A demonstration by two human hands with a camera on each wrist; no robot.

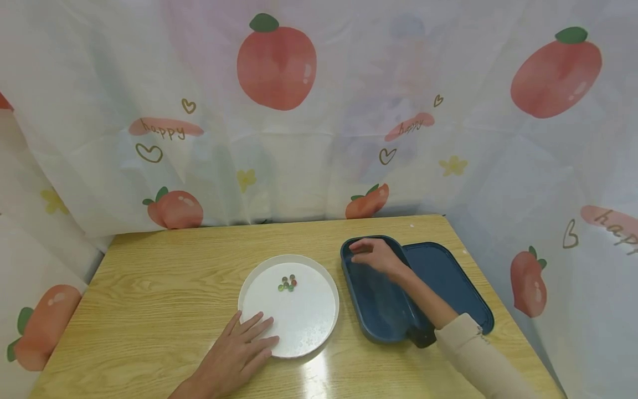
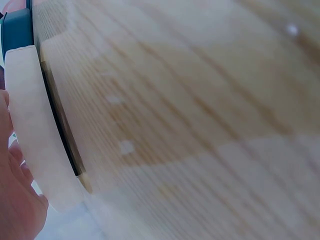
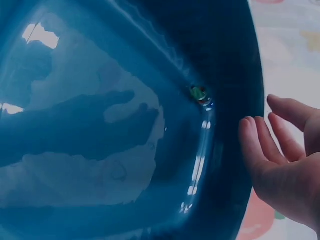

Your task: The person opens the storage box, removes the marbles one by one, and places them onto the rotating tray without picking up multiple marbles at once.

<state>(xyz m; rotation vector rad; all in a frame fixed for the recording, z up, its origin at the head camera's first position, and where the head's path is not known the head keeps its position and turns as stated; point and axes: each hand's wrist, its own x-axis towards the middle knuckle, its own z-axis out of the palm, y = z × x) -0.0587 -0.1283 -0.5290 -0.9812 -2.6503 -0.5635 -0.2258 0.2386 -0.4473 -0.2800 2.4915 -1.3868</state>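
Note:
A round white tray [image 1: 309,321] lies on the table, with several small glass marbles [image 1: 286,285] grouped toward its far side. My left hand [image 1: 239,349] rests over the tray's near-left rim, fingers spread. Right of the tray stands a deep dark blue container [image 1: 376,302]. Above its far end hovers my right hand [image 1: 376,256], fingers loosely bent, with nothing seen between them. In the right wrist view, a marble with green in it [image 3: 198,93] sits in a corner of the container, away from the fingertips [image 3: 247,125].
A flat blue lid [image 1: 438,266] lies against the container's right side. Behind the wooden table [image 1: 169,277] hangs a white curtain [image 1: 329,166] printed with peaches. A small black device [image 1: 421,336] sits by the right forearm, over the container's near-right corner.

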